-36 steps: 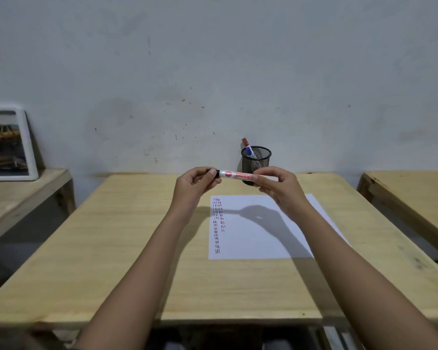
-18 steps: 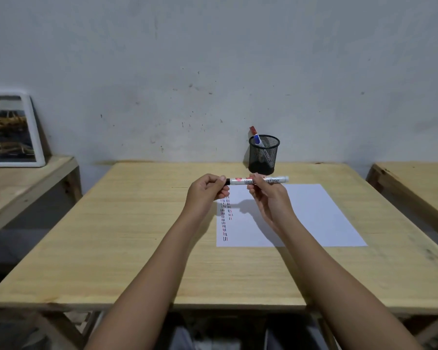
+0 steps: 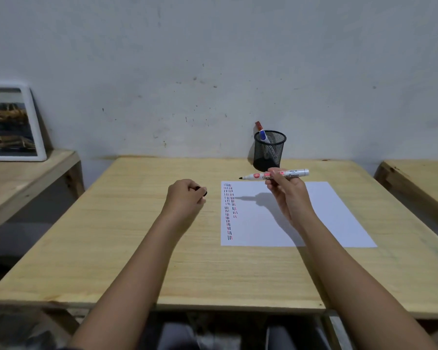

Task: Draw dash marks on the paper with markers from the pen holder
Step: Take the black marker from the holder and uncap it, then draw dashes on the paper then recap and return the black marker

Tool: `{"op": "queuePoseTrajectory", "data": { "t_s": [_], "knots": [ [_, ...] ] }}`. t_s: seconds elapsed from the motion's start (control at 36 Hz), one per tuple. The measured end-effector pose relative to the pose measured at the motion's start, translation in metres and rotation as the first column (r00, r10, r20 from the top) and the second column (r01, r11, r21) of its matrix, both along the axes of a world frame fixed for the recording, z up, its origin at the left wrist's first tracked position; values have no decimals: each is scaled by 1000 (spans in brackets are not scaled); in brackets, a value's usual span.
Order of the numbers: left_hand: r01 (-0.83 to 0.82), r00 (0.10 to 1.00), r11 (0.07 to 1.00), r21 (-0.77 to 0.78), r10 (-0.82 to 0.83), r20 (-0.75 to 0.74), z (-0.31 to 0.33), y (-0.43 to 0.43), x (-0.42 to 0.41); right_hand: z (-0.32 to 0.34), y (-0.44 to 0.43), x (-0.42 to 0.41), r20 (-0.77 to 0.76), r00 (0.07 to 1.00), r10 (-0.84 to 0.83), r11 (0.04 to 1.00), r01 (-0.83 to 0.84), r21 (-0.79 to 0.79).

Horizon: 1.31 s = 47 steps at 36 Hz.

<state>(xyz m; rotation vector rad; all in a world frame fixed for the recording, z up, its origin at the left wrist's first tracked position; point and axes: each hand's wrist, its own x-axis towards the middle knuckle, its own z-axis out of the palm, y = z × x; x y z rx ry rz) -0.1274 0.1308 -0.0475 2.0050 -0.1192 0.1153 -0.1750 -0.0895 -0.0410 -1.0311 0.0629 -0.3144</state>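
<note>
A white sheet of paper (image 3: pixel 314 218) lies on the wooden table (image 3: pixel 137 236), with columns of red and black dash marks (image 3: pixel 230 210) along its left edge. My right hand (image 3: pixel 287 193) holds an uncapped white marker (image 3: pixel 257 176) level above the paper's far edge, black tip pointing left. My left hand (image 3: pixel 185 198) hovers left of the paper, fingers closed on the marker's black cap (image 3: pixel 204 193). A black mesh pen holder (image 3: pixel 269 150) stands behind the paper with a red-and-blue marker (image 3: pixel 261 131) sticking out.
A white-framed picture (image 3: pixel 13 125) leans on the wall on a side table (image 3: pixel 23 178) at the left. Another wooden table (image 3: pixel 420 183) stands at the right. My knees show under the table's near edge.
My hands pulled apart: the cap came off the marker and stayed in my left hand, which moved left. The right hand kept the marker, its tip now bare.
</note>
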Motion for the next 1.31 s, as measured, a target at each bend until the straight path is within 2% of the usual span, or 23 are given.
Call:
{"op": "queuePoseTrajectory", "data": {
  "t_s": [0.11,0.22,0.58,0.72,0.81,0.86,0.94,1.03,1.08,1.22,1.31],
  "knots": [
    [-2,1000,962,273,4,-5,-3,0,12,-9,2,4,-56,997,-50,998,48,-33],
    [19,1000,921,389,-14,-18,-10,-5,19,-12,4,6,-79,994,-72,993,64,-96],
    [77,996,915,396,-89,10,-15,-9,12,-12,4,4,-51,998,-38,995,33,-97],
    [10,990,923,385,-64,129,-14,-9,-12,-11,10,-2,-49,996,-69,974,57,-218],
    [83,972,904,418,-166,166,-19,-10,-33,-15,14,-5,-65,991,-116,950,92,-297],
    [204,953,875,438,-280,117,-25,-8,-44,-17,18,-8,-67,989,-134,938,105,-331],
    [340,895,772,538,-441,67,-37,-5,-51,-22,25,-12,-86,984,-154,917,109,-384],
    [368,892,664,650,-450,-45,-40,-6,-57,-27,32,-14,-81,982,-170,900,121,-418],
    [357,893,615,703,-444,-65,-37,-8,-60,-28,37,-15,-67,980,-187,887,139,-440],
    [356,899,592,723,-429,-92,-35,-10,-61,-31,42,-15,-57,979,-198,855,144,-499],
    [350,901,594,724,-426,-85,-35,-10,-63,-33,43,-13,-61,975,-215,805,141,-577]
  ]
}}
